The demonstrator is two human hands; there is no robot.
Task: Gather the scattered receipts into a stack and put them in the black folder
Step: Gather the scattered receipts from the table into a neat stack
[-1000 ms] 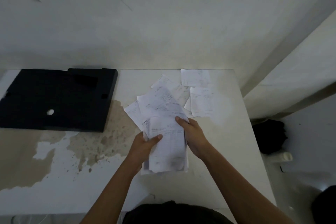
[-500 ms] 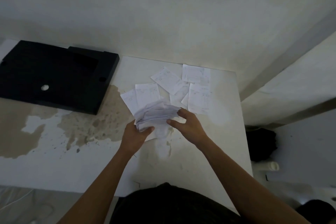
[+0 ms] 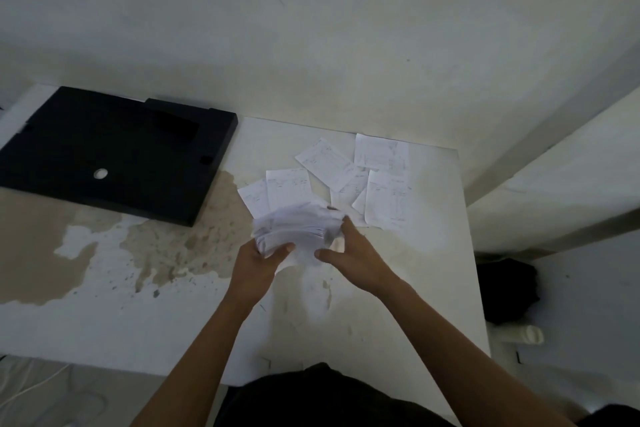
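At the centre of the frame, the left hand point(image 3: 258, 262) grips the stack of receipts point(image 3: 298, 225) at its lower left corner. Its thumb is on top and the other fingers are hidden under the paper. The right hand point(image 3: 358, 255) holds the right end between thumb and curled fingers. The sheets look thin, light and floppy, so I think they slide apart easily; it is better to hold both ends. Just above, loose receipts point(image 3: 386, 198) lie on the table point(image 3: 104, 329). The black folder point(image 3: 114, 156) rests at the upper left, well apart.
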